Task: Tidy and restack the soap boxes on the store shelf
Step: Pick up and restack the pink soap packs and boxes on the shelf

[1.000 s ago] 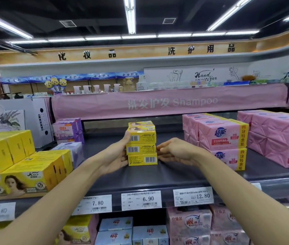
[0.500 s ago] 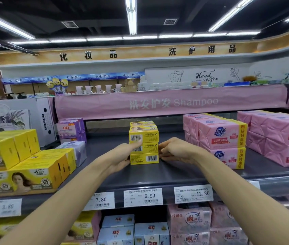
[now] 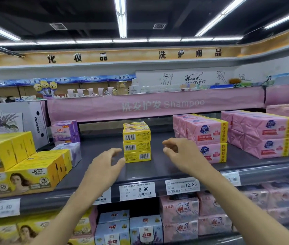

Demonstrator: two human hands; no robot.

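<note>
Bright ceiling tubes (image 3: 121,16), bowed edges, perhaps motion-blurred

Yellow soap boxes (image 3: 137,142); pink packs (image 3: 209,138).

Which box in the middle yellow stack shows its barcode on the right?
The bottom box: its barcode sits at the right end; the middle box and the top box show theirs at the left.

L hand (image 3: 103,167) & R hand (image 3: 184,154) flank yellow soap stack (image 3: 137,142), fingers loose; seemingly not touching.
</note>
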